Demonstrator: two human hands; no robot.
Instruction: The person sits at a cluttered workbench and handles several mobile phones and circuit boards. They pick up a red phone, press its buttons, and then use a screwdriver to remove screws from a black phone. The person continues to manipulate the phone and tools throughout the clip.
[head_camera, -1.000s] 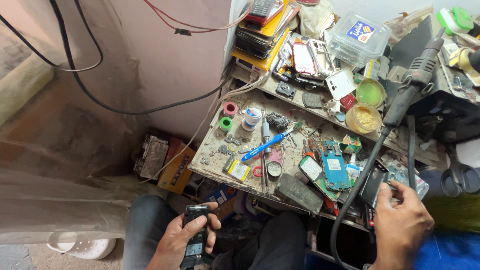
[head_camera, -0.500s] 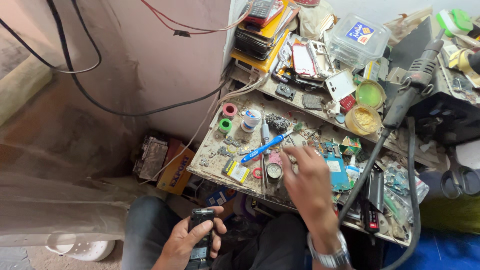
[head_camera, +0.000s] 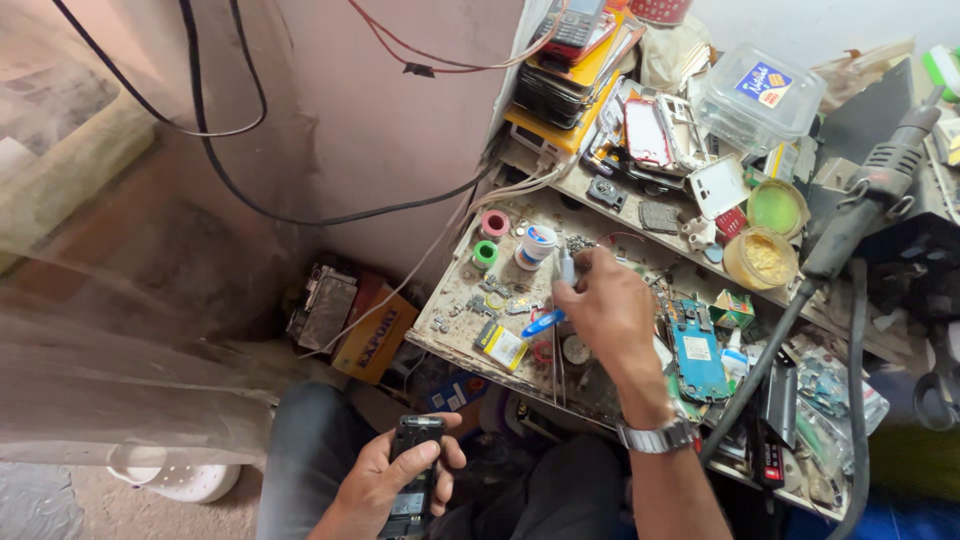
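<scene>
The left hand (head_camera: 385, 480) has a tight grip on a small black opened phone (head_camera: 415, 475), low at 6 o'clock. The right hand (head_camera: 605, 310) pinches a thin blue-handled tool (head_camera: 548, 322) off the messy desk (head_camera: 460, 300); the fixing looks not begun

A phone (head_camera: 415, 480) sits in the left hand (head_camera: 385, 485) below the worktop (head_camera: 460, 300); the right hand (head_camera: 605, 310) reaches over a tool (head_camera: 545, 322) lying there, circuit board (head_camera: 697, 350) to its right, tape rolls (head_camera: 490, 238) behind.
</scene>
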